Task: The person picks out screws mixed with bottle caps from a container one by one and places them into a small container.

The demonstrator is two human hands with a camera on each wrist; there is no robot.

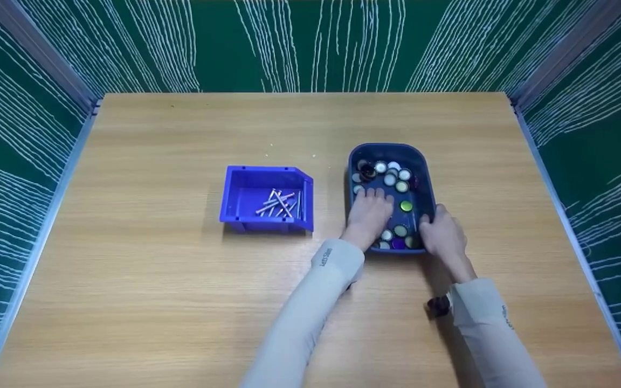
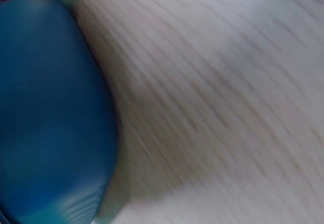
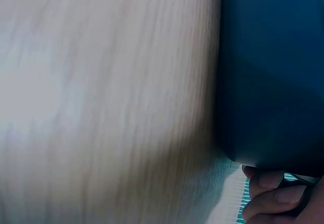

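Note:
A dark blue bin (image 1: 421,161) with rounded corners stands right of the table's middle, holding several bottle caps (image 1: 390,179), among them a green one (image 1: 406,206). My left hand (image 1: 372,211) reaches over the near left part of this bin, fingers pointing down among the caps; its fingertips and anything beneath them are hidden. At the right wall my right hand (image 1: 444,234) grips the rim, thumb over the edge and fingers outside. Curled fingers (image 3: 277,198) show beside the bin wall (image 3: 273,77) in the right wrist view. The left wrist view is mostly bin wall (image 2: 55,107) and tabletop.
A bright blue open-front bin (image 1: 240,188) stands to the left, with several metal screws or nails (image 1: 281,203) lying in it. Both rest on a wooden table (image 1: 143,269). Green panels with white streaks (image 1: 310,48) enclose the back and sides.

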